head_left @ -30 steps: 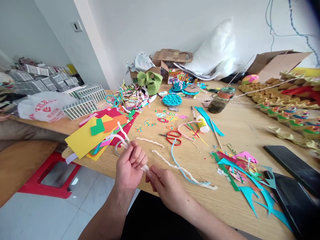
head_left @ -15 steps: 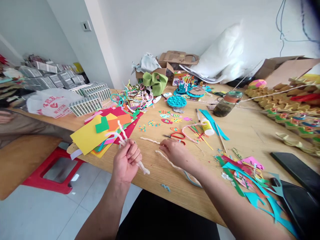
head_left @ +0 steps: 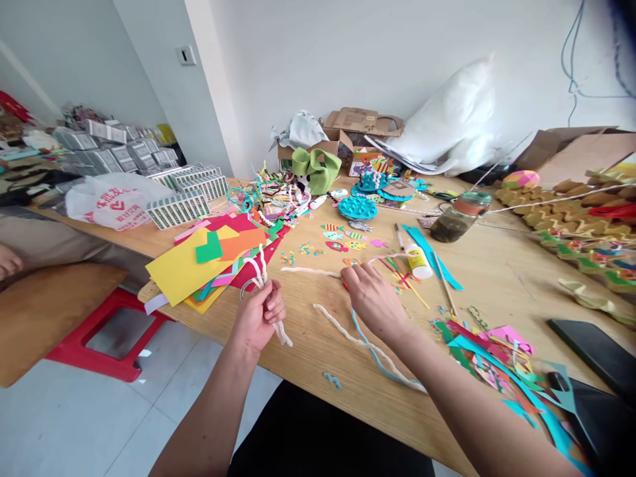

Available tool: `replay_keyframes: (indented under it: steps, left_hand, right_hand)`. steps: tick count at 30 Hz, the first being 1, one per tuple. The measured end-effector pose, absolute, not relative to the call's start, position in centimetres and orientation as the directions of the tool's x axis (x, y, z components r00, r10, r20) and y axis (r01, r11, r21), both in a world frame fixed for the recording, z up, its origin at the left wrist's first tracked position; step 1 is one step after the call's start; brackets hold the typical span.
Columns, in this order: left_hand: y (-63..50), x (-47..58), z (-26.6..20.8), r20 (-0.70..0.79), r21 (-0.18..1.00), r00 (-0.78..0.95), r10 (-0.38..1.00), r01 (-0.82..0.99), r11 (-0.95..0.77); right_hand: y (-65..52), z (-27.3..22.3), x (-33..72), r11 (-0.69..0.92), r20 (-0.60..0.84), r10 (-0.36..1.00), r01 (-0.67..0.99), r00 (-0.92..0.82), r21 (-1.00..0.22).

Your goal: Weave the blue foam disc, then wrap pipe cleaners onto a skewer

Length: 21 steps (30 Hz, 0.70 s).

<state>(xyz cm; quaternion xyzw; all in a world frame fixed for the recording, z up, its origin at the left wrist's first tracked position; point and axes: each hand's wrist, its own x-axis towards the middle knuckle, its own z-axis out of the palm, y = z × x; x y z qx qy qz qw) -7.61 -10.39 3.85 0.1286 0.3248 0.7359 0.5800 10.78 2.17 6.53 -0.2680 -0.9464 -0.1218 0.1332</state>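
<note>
My left hand (head_left: 261,315) is closed around several white yarn strands (head_left: 262,265); their ends stick out above and below the fist. A thin metal ring (head_left: 244,287) shows beside its fingers. Farther right, my right hand (head_left: 375,301) is low over the table with its fingers curled down. A single white yarn strand (head_left: 308,271) runs into its fingertips, which are partly hidden. The red-handled scissors (head_left: 345,285) are mostly covered by this hand. Under my right forearm lie another white strand (head_left: 342,330) and a blue yarn strand (head_left: 365,341).
Coloured sheets (head_left: 183,265) lie at left, paper fish (head_left: 336,246) in the middle. A glue bottle (head_left: 419,262) and a glass jar (head_left: 460,218) stand to the right. Paper scraps (head_left: 497,351) and a black phone (head_left: 589,351) lie at right. Another person's hand (head_left: 7,262) shows far left.
My right hand has moved right and away from me, over the scissors, and the white strand at its fingers lies straighter. My left hand keeps its hold. The view has shifted slightly.
</note>
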Motion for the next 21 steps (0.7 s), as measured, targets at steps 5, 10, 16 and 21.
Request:
replay_keyframes:
  steps: [5, 10, 16, 21]
  left_hand:
    - [-9.7, -7.5, 3.7, -0.234, 0.728, -0.346, 0.909, -0.682, -0.072]
    - [-9.0, -6.4, 4.7, -0.273, 0.779, -0.053, 0.961, -0.598, 0.189]
    - [-8.2, -4.7, 5.6, -0.221, 0.782, 0.113, 0.969, -0.574, 0.245]
    - [-7.9, -3.9, 6.3, -0.211, 0.757, 0.192, 0.958, -0.587, 0.285]
  right_hand:
    - [2.8, 8.8, 14.3, 0.906, 0.439, 0.380, 0.424, -0.814, 0.003]
    - [3.3, 11.9, 15.9, 0.961, 0.435, 0.276, 0.259, -0.857, -0.099]
    - [3.6, 13.7, 15.7, 0.926, 0.333, 0.241, 0.113, -0.912, -0.360]
    - [3.9, 14.0, 14.5, 0.882, 0.283, 0.252, 0.100, -0.925, -0.460]
